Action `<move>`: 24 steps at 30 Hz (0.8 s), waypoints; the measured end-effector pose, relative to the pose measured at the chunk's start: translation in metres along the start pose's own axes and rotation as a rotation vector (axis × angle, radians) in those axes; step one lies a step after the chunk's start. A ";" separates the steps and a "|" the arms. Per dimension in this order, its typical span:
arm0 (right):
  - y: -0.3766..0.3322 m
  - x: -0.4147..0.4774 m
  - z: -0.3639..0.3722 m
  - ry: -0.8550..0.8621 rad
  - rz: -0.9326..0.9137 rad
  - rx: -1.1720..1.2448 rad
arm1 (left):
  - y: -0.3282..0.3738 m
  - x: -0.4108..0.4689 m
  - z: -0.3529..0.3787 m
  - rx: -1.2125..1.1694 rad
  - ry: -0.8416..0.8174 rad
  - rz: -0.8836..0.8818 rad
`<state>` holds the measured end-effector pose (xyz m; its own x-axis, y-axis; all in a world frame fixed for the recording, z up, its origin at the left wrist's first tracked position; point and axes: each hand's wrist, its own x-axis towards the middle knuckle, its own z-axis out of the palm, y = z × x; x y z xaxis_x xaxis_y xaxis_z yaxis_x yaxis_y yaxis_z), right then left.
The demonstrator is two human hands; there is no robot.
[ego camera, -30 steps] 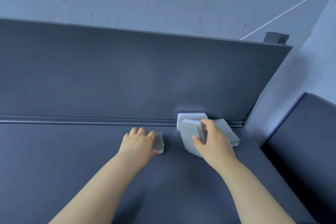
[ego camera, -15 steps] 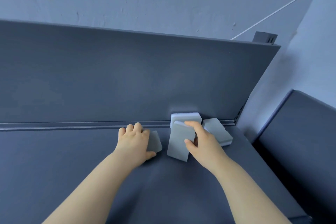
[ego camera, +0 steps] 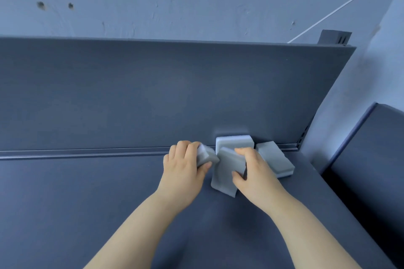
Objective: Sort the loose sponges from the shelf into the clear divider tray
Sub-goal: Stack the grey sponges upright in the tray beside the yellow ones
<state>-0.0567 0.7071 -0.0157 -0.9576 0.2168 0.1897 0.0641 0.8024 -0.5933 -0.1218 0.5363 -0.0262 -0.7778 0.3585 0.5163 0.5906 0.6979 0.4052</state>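
Several grey sponges lie near the back right of the dark shelf point(ego camera: 87, 192). My left hand point(ego camera: 183, 170) grips a small grey sponge point(ego camera: 206, 156), lifted and tilted. My right hand point(ego camera: 254, 172) pinches a larger grey sponge point(ego camera: 225, 172) by its right edge, thumb in front and fingers on top. Behind it a sponge point(ego camera: 234, 143) stands against the back panel. Another sponge point(ego camera: 275, 160) lies flat to the right. The clear divider tray is not in view.
The shelf's upright back panel point(ego camera: 153, 94) rises just behind the sponges, with a groove along its base. The shelf ends at the right edge, where a second dark surface point(ego camera: 376, 159) sits lower. A pale wall stands behind.
My left hand has closed round the small sponge and raised it toward the right. My right hand keeps its hold on the larger sponge, which has tilted a little.
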 end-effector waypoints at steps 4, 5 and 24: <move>0.002 -0.001 0.003 0.007 0.000 0.078 | 0.006 -0.005 -0.011 -0.219 -0.032 -0.079; 0.004 -0.001 0.003 0.014 -0.008 0.097 | 0.006 -0.006 -0.013 -0.248 -0.033 -0.096; -0.064 -0.023 0.023 0.015 -0.167 0.390 | -0.015 -0.065 -0.115 -0.117 0.113 -0.164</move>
<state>-0.0450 0.6378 0.0004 -0.9414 0.1116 0.3182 -0.2057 0.5578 -0.8041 -0.0560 0.4314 0.0208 -0.8401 0.1701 0.5151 0.4846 0.6622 0.5716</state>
